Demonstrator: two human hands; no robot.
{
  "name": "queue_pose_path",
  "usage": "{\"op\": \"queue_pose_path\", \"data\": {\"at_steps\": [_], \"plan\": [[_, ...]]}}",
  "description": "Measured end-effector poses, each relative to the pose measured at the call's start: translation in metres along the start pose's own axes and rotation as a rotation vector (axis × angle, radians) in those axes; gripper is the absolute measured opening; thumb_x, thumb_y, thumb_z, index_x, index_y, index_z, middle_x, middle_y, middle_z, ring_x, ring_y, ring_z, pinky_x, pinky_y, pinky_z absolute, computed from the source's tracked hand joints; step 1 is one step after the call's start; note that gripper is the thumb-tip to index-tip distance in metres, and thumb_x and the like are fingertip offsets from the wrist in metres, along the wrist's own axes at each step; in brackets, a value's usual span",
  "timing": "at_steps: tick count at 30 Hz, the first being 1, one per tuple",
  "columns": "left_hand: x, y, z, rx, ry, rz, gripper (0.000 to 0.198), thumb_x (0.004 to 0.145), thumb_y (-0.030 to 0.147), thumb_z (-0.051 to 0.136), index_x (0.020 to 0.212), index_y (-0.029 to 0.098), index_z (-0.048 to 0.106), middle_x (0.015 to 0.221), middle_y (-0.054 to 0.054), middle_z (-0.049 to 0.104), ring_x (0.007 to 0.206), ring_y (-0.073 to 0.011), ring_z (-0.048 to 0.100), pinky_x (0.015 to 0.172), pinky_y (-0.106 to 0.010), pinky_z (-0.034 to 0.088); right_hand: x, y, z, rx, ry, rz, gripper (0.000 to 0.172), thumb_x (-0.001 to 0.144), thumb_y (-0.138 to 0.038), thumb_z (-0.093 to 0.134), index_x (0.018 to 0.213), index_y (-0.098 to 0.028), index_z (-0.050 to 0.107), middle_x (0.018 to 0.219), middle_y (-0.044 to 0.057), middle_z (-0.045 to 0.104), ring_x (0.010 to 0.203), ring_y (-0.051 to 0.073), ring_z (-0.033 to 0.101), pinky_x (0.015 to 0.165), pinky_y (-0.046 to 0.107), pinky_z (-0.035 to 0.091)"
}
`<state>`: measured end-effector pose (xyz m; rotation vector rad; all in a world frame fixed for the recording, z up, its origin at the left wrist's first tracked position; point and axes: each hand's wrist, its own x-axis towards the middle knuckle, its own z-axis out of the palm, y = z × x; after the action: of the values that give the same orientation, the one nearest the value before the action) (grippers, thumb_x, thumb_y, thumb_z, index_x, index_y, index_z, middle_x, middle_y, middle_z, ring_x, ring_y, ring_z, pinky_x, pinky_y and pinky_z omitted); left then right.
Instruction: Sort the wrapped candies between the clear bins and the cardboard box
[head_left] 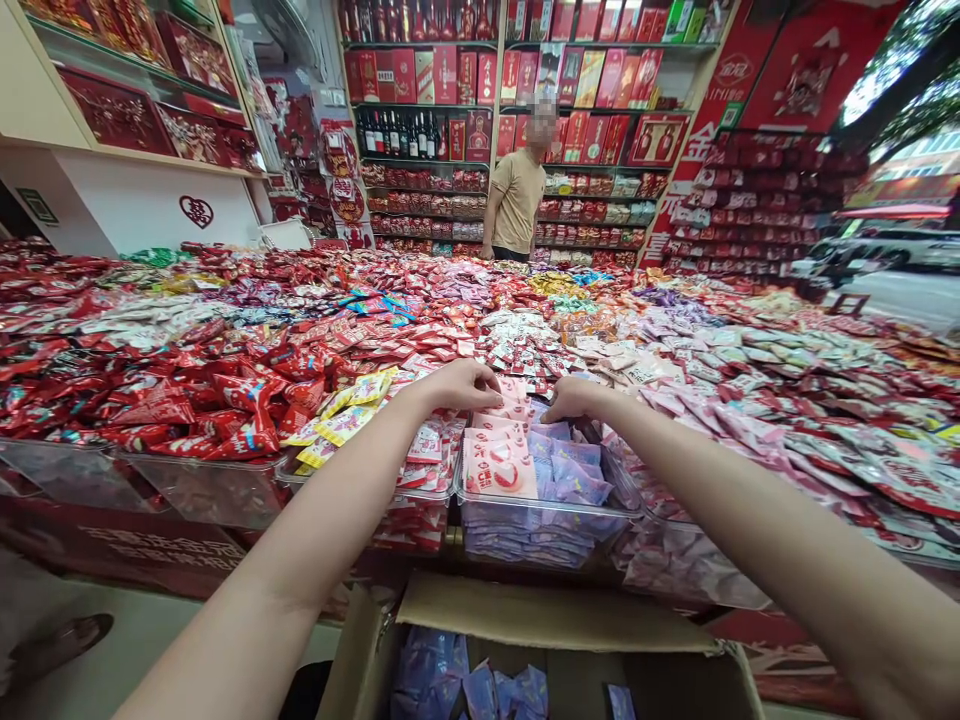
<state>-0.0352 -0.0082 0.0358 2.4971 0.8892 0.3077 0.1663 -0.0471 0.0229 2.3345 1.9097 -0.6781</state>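
Both my arms reach over a clear plastic bin [480, 505] at the front of a big candy display. The bin holds a row of pink candy packets [499, 462] beside purple packets [570, 472]. My left hand [466, 385] has its fingers curled onto the far end of the pink packets. My right hand [571, 398] pinches the same row from the other side. The two hands nearly touch over the packets.
Heaps of wrapped sweets, red ones [225, 390] and yellow ones [349, 410], cover the table. An open cardboard box [555, 615] with purple packets stands below the bin. A person in a tan shirt [517, 200] stands by shelves of red gift boxes [570, 80].
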Motion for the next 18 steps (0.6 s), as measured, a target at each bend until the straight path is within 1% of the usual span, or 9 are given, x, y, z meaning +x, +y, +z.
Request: {"op": "queue_pose_path", "data": {"at_steps": [2, 5, 7, 8, 10, 12, 14, 15, 18], "plan": [[0.002, -0.003, 0.001, -0.006, -0.003, 0.015, 0.033, 0.065, 0.038, 0.055, 0.086, 0.015, 0.066, 0.066, -0.001, 0.061, 0.057, -0.0097, 0.051, 0.048, -0.018, 0.033, -0.004, -0.003, 0.0, 0.062, 0.001, 0.019, 0.021, 0.059, -0.025, 0.069, 0.066, -0.01, 0.056, 0.056, 0.004, 0.058, 0.047, 0.013, 0.054, 0.045, 0.026, 0.046], [0.004, -0.007, 0.002, -0.015, -0.007, 0.025, 0.035, 0.065, 0.04, 0.055, 0.086, 0.014, 0.066, 0.065, -0.001, 0.06, 0.056, -0.0095, 0.05, 0.048, -0.018, 0.032, -0.009, -0.005, -0.005, 0.287, -0.01, 0.028, 0.012, 0.064, -0.014, 0.063, 0.06, -0.013, 0.052, 0.052, -0.001, 0.056, 0.044, 0.009, 0.052, 0.048, 0.023, 0.046], [0.004, -0.008, 0.002, -0.03, -0.006, 0.018, 0.035, 0.064, 0.04, 0.056, 0.087, 0.014, 0.066, 0.065, -0.001, 0.06, 0.055, -0.0091, 0.049, 0.048, -0.018, 0.032, -0.011, -0.003, -0.011, 0.407, 0.03, -0.003, 0.011, 0.066, -0.009, 0.058, 0.06, -0.014, 0.05, 0.051, -0.002, 0.054, 0.044, 0.008, 0.051, 0.049, 0.022, 0.046], [0.004, -0.007, 0.002, -0.037, -0.004, 0.014, 0.035, 0.064, 0.039, 0.057, 0.087, 0.014, 0.066, 0.065, -0.001, 0.06, 0.055, -0.0089, 0.049, 0.048, -0.018, 0.032, -0.011, -0.001, -0.014, 0.419, 0.065, -0.013, 0.011, 0.066, -0.007, 0.057, 0.06, -0.014, 0.05, 0.05, -0.002, 0.054, 0.045, 0.008, 0.051, 0.05, 0.022, 0.046], [0.003, -0.006, 0.002, -0.041, -0.001, 0.003, 0.034, 0.064, 0.038, 0.057, 0.086, 0.014, 0.066, 0.065, -0.001, 0.06, 0.054, -0.0087, 0.048, 0.047, -0.018, 0.032, -0.011, 0.002, -0.018, 0.354, 0.107, -0.002, 0.011, 0.066, -0.008, 0.056, 0.059, -0.014, 0.05, 0.048, -0.002, 0.053, 0.045, 0.009, 0.052, 0.05, 0.023, 0.046], [0.003, -0.005, 0.002, -0.024, 0.0, -0.005, 0.032, 0.064, 0.038, 0.057, 0.084, 0.014, 0.066, 0.064, -0.001, 0.06, 0.054, -0.0088, 0.049, 0.047, -0.018, 0.032, -0.008, 0.002, -0.017, 0.254, 0.047, 0.025, 0.01, 0.067, -0.013, 0.058, 0.059, -0.013, 0.052, 0.049, 0.0, 0.054, 0.046, 0.011, 0.053, 0.05, 0.024, 0.046], [0.003, -0.004, 0.002, -0.001, 0.002, -0.002, 0.031, 0.064, 0.038, 0.057, 0.083, 0.015, 0.066, 0.064, -0.001, 0.06, 0.055, -0.0091, 0.049, 0.047, -0.018, 0.032, -0.005, 0.0, -0.011, 0.142, -0.032, 0.036, 0.015, 0.067, -0.023, 0.059, 0.059, -0.012, 0.054, 0.051, 0.003, 0.055, 0.047, 0.013, 0.054, 0.049, 0.027, 0.045], [0.003, -0.005, 0.002, 0.002, 0.001, 0.001, 0.032, 0.064, 0.038, 0.057, 0.084, 0.015, 0.066, 0.065, 0.0, 0.06, 0.055, -0.0092, 0.05, 0.047, -0.018, 0.032, -0.004, -0.003, -0.007, 0.086, -0.052, 0.038, 0.018, 0.067, -0.027, 0.06, 0.06, -0.011, 0.055, 0.052, 0.004, 0.056, 0.047, 0.014, 0.055, 0.047, 0.028, 0.045], [0.003, -0.006, 0.002, -0.019, -0.013, 0.012, 0.033, 0.065, 0.039, 0.057, 0.086, 0.015, 0.066, 0.065, 0.0, 0.06, 0.055, -0.009, 0.05, 0.048, -0.018, 0.033, -0.003, -0.011, 0.004, -0.025, -0.024, 0.037, 0.021, 0.065, -0.03, 0.061, 0.064, -0.009, 0.057, 0.054, 0.006, 0.057, 0.048, 0.018, 0.056, 0.045, 0.029, 0.044]]}}
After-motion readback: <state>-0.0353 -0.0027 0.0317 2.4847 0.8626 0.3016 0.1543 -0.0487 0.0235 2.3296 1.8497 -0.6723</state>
